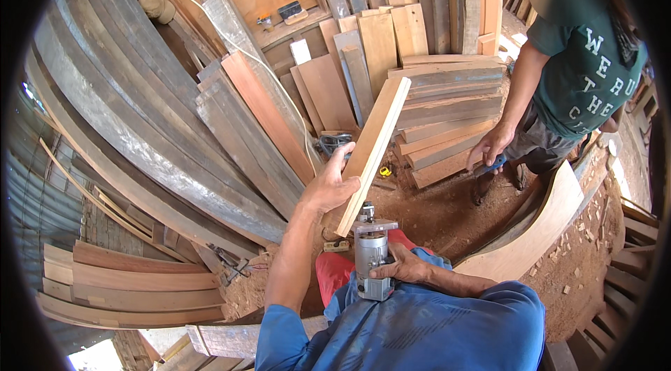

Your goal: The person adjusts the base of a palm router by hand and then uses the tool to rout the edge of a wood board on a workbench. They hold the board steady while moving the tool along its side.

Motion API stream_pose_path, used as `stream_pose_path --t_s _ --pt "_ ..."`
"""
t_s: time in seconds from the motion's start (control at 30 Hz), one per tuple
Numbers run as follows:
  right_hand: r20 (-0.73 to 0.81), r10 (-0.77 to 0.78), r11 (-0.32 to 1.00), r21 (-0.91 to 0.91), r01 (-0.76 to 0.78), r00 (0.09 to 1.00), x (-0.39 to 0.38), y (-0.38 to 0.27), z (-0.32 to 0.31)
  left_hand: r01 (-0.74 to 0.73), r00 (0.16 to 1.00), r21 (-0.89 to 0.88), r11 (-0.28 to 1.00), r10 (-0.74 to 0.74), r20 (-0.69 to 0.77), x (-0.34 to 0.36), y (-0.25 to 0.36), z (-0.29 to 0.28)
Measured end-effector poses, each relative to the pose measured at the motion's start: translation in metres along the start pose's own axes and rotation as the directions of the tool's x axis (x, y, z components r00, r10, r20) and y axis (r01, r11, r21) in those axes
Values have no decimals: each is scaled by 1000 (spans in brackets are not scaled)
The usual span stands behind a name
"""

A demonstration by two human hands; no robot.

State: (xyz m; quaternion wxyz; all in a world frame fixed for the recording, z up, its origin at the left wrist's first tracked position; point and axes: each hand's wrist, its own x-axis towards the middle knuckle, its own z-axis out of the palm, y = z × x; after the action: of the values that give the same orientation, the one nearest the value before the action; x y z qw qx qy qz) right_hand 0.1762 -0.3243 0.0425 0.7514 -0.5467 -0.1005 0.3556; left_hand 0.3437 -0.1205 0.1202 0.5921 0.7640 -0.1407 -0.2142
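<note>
My left hand (327, 188) grips a short, pale wooden board (374, 144) near its lower end, thumb on one side and fingers on the other. The board is held up at a slant, with a stepped profile along its right edge. Just below the board is a grey and silver trim router (370, 259), its flat base facing away from me. My right hand (405, 265) is wrapped round the router's body, close against my blue shirt. Whether the router's bit is turning cannot be made out.
Stacked planks (447, 102) and leaning boards (377, 42) stand ahead. Long dark timbers (140, 112) fill the left. At right, a person in a green shirt (583, 56) holds a blue-handled tool (498, 161). A yellow tape measure (385, 172) lies on the sawdust-covered floor (433, 221).
</note>
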Motion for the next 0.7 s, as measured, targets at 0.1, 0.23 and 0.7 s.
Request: stream_pose_path --t_s 0.1,0.23,0.7 --pt "-5 5 1000 2 -5 1000 0 0 0 3 1000 5 1000 -3 2 1 3 2" --pt "-15 -3 1000 -12 3 1000 1 3 -1 -12 1000 14 1000 12 9 2 1 1" --pt "0 13 999 48 -13 1000 1 3 2 -6 996 273 962 28 -79 1 11 6"
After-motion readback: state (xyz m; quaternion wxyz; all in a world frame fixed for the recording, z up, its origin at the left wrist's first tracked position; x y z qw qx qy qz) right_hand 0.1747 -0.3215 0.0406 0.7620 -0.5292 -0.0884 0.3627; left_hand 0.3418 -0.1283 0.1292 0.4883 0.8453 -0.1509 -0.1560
